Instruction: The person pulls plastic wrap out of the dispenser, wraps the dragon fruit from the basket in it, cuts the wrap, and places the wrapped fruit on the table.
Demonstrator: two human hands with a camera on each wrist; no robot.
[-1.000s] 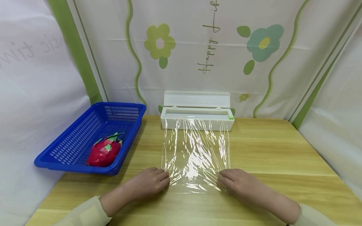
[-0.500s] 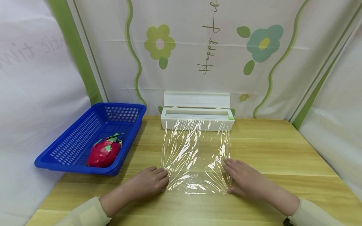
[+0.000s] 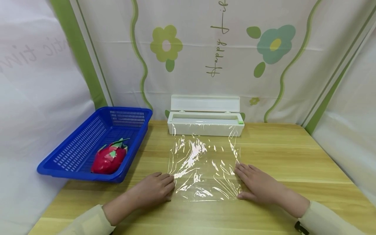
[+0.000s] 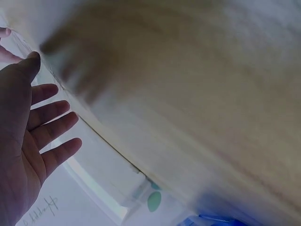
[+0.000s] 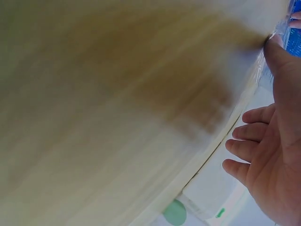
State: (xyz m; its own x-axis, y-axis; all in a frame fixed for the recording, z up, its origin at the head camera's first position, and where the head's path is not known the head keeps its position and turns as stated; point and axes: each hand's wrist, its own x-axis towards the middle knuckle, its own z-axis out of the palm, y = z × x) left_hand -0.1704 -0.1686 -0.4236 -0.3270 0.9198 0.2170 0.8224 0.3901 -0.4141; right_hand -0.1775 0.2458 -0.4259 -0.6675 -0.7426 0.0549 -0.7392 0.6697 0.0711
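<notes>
A sheet of clear cling film (image 3: 205, 169) stretches over the wooden table from a white cling film dispenser (image 3: 205, 129), whose lid is raised. At the film's near left corner lies my left hand (image 3: 155, 188), fingers extended and touching the edge; in the left wrist view the fingers (image 4: 51, 113) look nearly straight and slightly spread. My right hand (image 3: 259, 186) rests at the near right corner, thumb apart from the fingers, fingertips on the film's side edge. The right wrist view shows its fingers (image 5: 247, 132) loosely extended. Wrinkles and glare run across the film.
A blue plastic basket (image 3: 73, 153) stands on the left of the table (image 3: 288, 156), with a red dragon fruit (image 3: 108, 160) inside. Behind the dispenser hangs a flower-printed curtain (image 3: 191, 65). White cloth walls close off both sides.
My right hand has moved outward to the right along the film's edge, its thumb and fingers spreading apart. The film's near right part lies wider. My left hand has barely moved.
</notes>
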